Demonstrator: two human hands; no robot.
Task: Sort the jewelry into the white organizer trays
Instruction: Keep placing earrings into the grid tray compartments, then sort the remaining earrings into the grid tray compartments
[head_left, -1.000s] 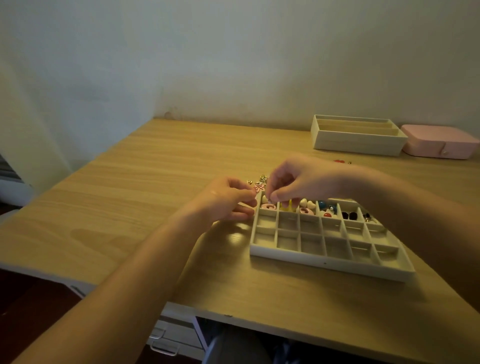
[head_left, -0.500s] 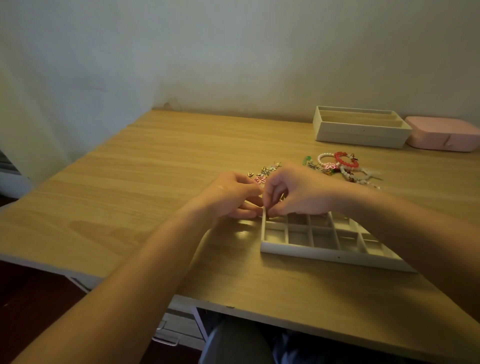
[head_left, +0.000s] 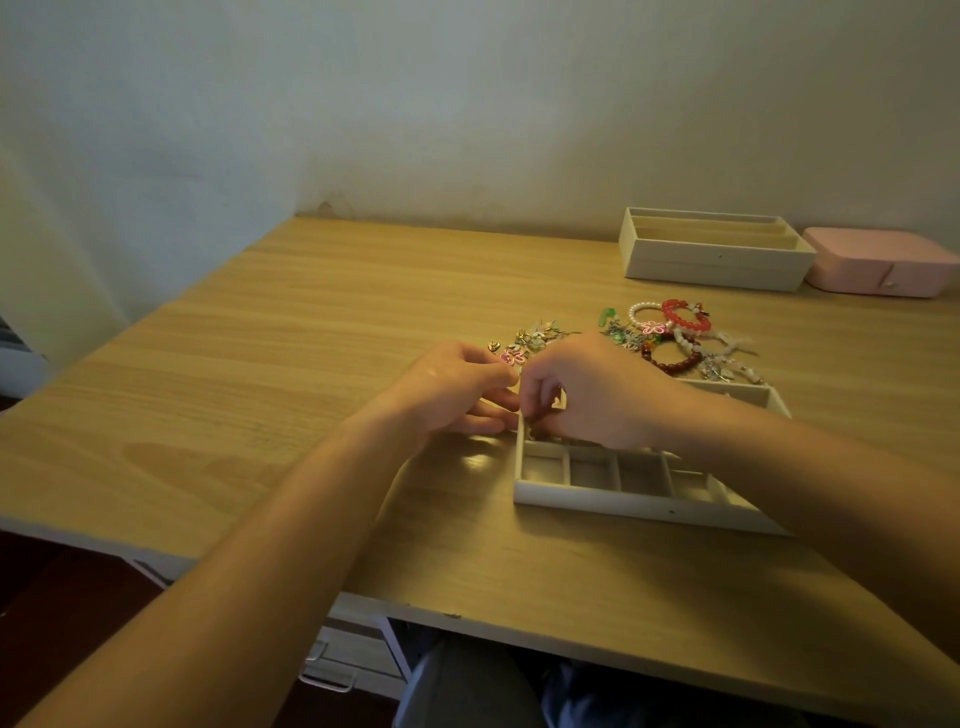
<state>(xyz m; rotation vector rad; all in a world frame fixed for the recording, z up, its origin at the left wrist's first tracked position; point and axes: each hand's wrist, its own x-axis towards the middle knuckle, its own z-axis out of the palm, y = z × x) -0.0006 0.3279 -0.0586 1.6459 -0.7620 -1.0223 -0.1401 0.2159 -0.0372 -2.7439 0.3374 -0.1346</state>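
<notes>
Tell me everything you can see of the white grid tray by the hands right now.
The white grid tray looks like matte plastic, shallow, split by thin walls into small square compartments. It lies flat on the wooden table. The near-row compartments that show look empty. The right hand covers its far-left part, and that forearm hides its right side. The left hand sits beside its left wall; contact is unclear.

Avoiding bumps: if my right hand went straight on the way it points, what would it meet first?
Likely the left hand, close beside the right hand by the white tray; depth unclear.
</notes>
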